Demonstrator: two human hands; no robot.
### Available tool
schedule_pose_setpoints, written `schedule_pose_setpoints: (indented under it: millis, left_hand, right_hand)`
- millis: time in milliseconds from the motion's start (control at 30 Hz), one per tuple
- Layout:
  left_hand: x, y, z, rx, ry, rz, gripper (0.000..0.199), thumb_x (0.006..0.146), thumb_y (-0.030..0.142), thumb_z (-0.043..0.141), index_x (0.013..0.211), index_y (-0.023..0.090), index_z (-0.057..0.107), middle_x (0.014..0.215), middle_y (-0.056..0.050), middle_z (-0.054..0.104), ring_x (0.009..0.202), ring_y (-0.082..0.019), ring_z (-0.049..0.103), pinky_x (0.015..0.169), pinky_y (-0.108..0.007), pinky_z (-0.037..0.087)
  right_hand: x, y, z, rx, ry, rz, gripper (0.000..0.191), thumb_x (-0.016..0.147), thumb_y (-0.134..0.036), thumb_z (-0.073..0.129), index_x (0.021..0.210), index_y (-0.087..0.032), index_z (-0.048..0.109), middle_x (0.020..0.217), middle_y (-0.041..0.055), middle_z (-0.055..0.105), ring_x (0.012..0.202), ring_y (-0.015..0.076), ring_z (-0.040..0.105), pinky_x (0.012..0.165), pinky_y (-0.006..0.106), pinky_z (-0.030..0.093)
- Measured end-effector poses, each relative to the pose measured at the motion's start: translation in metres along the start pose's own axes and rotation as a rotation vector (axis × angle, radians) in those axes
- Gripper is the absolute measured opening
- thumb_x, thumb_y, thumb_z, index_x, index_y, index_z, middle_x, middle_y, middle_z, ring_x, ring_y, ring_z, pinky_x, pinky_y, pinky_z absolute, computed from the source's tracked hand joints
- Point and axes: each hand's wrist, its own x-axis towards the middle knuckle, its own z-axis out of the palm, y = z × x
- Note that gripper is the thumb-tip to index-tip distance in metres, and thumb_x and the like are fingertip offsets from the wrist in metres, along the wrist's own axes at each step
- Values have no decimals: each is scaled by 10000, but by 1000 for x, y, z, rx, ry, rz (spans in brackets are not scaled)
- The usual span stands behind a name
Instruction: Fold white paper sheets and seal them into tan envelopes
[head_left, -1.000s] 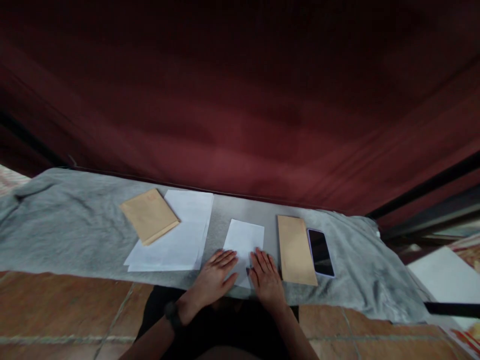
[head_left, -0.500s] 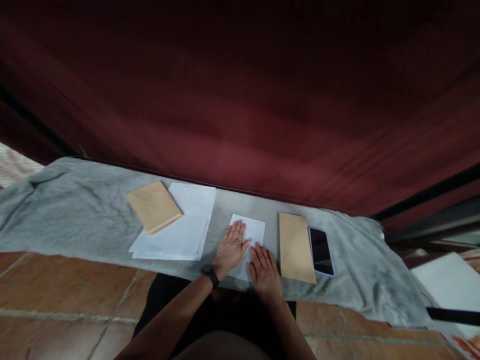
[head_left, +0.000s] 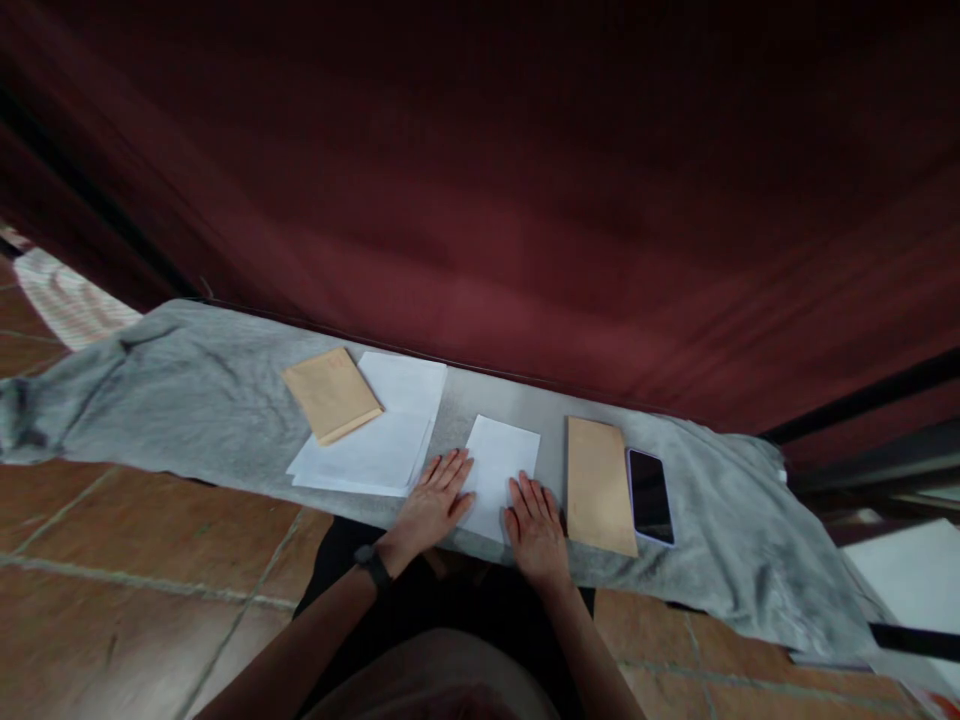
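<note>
Between my hands lies a white folded sheet of paper [head_left: 501, 455], flat on the grey cloth. My left hand [head_left: 433, 500], with a dark watch on its wrist, rests palm down with fingers stretched along the paper's left edge. Fingers flat and slightly apart, my right hand [head_left: 535, 525] covers the paper's lower right edge. Neither hand grips anything. Just right of my right hand is a brown envelope [head_left: 600, 485]. Larger white sheets [head_left: 367, 450] are stacked to the left, with another brown envelope [head_left: 332, 395] lying askew over their upper left part.
A phone [head_left: 651, 497] in a light purple case lies beside the right envelope. The grey cloth [head_left: 202, 400] covers a long narrow surface. A dark red fabric wall [head_left: 480, 250] rises behind it. Brown floor tiles [head_left: 135, 600] show below.
My left hand has slid left and down, from the middle of the folded paper to its left edge. My right hand stays near the lower right edge. The whole view has shifted slightly.
</note>
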Motion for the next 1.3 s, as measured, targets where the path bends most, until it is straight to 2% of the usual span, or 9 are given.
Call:
schedule_pose_setpoints:
  millis: [100, 167, 367, 500, 633, 800, 967, 1133, 1300]
  left_hand:
    - [-19, 1, -10, -13, -80, 162, 547, 1010, 436, 489, 1496, 186, 457, 1575, -101, 439, 1479, -270, 369, 1228, -502, 265]
    - [-30, 4, -13, -11, -105, 212, 561, 1003, 441, 510, 1506, 202, 440, 1580, -92, 435, 1483, -264, 361, 1228, -500, 261]
    - [-39, 13, -5, 25, -85, 181, 517, 996, 387, 518, 1460, 161, 490, 1531, -143, 492, 1447, -273, 422, 1198, -488, 310]
    - [-34, 15, -7, 73, -163, 217, 429, 991, 307, 528, 1387, 143, 554, 1467, -161, 559, 1388, -278, 500, 1145, -455, 384]
    - [-30, 16, -13, 99, -225, 244, 409, 972, 208, 510, 1374, 146, 558, 1465, -161, 561, 1365, -258, 527, 1139, -415, 389]
    - [-33, 8, -6, 64, -238, 291, 459, 924, 91, 468, 1370, 153, 560, 1461, -165, 564, 1374, -246, 522, 1153, -405, 384]
    - [-40, 2, 2, 52, -216, 301, 656, 836, -49, 401, 1434, 201, 502, 1526, -136, 500, 1433, -218, 447, 1180, -415, 380]
    - [-34, 15, -10, 35, -232, 251, 677, 815, -46, 427, 1435, 210, 517, 1500, -141, 530, 1416, -244, 471, 1171, -437, 397]
    - [-23, 18, -21, -17, -235, 193, 504, 878, 24, 465, 1318, 210, 628, 1391, -113, 635, 1293, -238, 598, 1119, -427, 448]
  right_hand:
    - [1, 1, 0, -12, -8, -4, 506, 1046, -308, 406, 1540, -195, 407, 1564, 109, 449, 1431, 276, 439, 1186, 496, 319]
    - [1, 1, -1, -16, -10, -4, 504, 1049, -315, 401, 1540, -200, 408, 1569, 102, 445, 1432, 271, 436, 1189, 487, 313]
    - [-3, 1, -3, -38, -13, -9, 494, 1057, -324, 391, 1535, -200, 418, 1563, 93, 455, 1429, 260, 442, 1194, 474, 311]
    - [-13, -2, -5, -57, 15, -10, 485, 1055, -300, 394, 1528, -200, 430, 1541, 90, 485, 1427, 248, 448, 1193, 460, 326]
    - [-23, -3, -7, -51, 30, -6, 477, 1051, -283, 403, 1515, -183, 447, 1543, 92, 481, 1425, 245, 453, 1199, 459, 326]
    - [-31, -1, -10, -3, 0, 0, 479, 1046, -287, 413, 1514, -186, 447, 1553, 94, 467, 1433, 253, 442, 1201, 482, 334]
    - [-35, 2, -15, 64, -7, 5, 486, 1031, -268, 427, 1513, -218, 450, 1528, 90, 505, 1428, 238, 450, 1195, 480, 353]
    - [-36, 8, -17, 173, -14, 14, 472, 1010, -177, 380, 1461, -206, 519, 1488, 98, 551, 1407, 227, 474, 1178, 488, 382]
    - [-36, 13, -14, 273, 25, 38, 551, 944, -70, 359, 1443, -214, 542, 1443, 99, 592, 1377, 220, 505, 1157, 487, 421]
